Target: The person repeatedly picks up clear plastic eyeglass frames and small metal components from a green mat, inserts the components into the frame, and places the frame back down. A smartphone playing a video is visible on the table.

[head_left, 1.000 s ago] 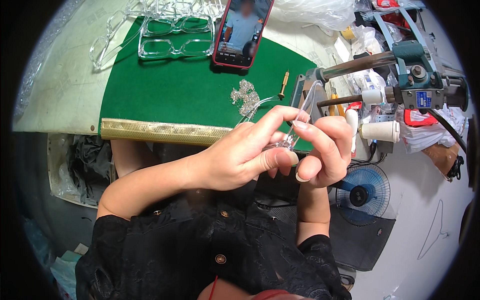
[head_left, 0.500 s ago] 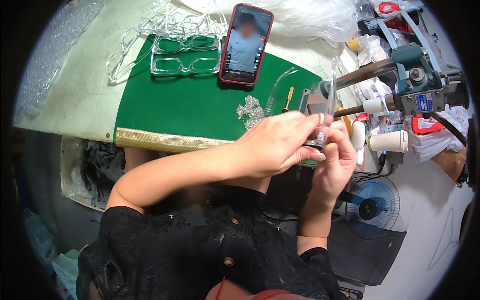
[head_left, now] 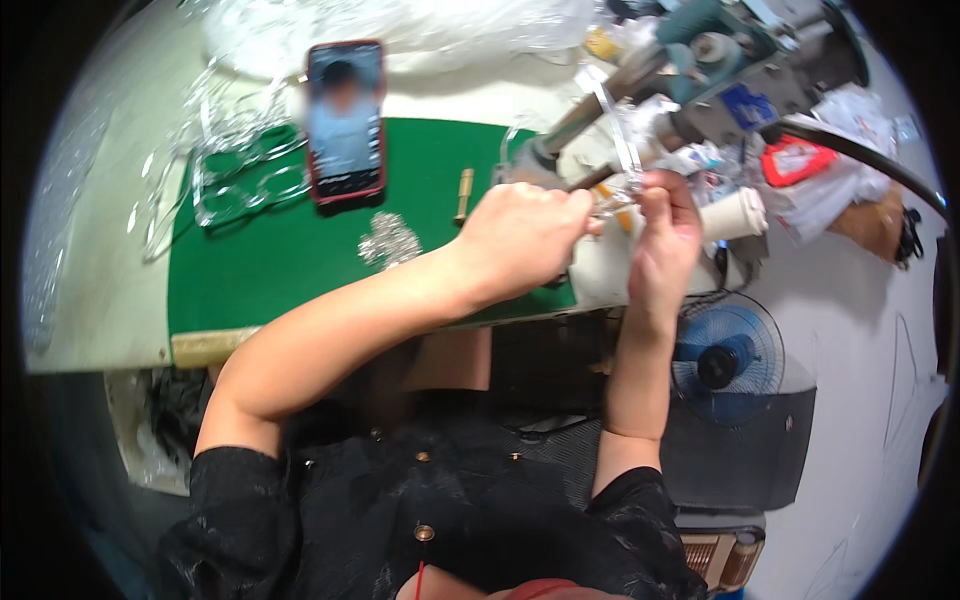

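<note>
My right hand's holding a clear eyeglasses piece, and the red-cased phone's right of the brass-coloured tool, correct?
No: the head view shows the phone left of the brass-coloured tool. Your right hand does hold a clear eyeglasses piece.

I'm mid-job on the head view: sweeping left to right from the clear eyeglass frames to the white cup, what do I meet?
Clear eyeglass frames → red-edged phone → pile of small shiny parts → brass-coloured tool → left hand → right hand → white cup.
</note>
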{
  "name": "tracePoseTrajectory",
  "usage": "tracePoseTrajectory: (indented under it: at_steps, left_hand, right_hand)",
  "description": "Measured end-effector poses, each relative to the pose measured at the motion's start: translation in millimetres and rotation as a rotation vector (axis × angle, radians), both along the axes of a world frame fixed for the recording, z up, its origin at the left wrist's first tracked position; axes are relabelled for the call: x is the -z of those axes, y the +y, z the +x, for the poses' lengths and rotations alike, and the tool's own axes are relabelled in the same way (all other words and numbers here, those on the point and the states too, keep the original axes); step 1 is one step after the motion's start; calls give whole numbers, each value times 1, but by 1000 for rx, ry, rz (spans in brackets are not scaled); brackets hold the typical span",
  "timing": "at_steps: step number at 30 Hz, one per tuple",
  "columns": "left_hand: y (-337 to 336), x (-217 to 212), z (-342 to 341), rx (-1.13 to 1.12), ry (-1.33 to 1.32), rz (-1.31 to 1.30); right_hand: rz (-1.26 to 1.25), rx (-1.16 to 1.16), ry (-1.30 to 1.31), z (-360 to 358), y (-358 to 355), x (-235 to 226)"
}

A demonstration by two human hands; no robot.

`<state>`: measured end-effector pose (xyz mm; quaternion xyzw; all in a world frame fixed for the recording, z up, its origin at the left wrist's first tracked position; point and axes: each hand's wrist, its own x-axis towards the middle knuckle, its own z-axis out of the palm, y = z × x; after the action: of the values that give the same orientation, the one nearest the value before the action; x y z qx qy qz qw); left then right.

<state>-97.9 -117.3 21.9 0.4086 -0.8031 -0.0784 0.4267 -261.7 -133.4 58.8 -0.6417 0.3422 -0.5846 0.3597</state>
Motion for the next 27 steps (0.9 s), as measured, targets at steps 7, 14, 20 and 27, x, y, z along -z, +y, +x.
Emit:
tracePoseTrajectory:
  at_steps: [7, 14, 20, 27]
  left_hand:
    - [-15, -7, -25, 5, 31, -22]
    - [-29, -2, -39, -26, 54, -48]
    - [-29, -5, -39, -28, 96, -10]
    - [-28, -3, -51, -71, 101, -26]
  right_hand:
    - [5, 41, -63, -17, -14, -4]
    - [-58, 152, -16, -24, -30, -6]
    - [-603, -5, -229, -52, -24, -143]
    - [-904, 124, -272, -26, 3, -66]
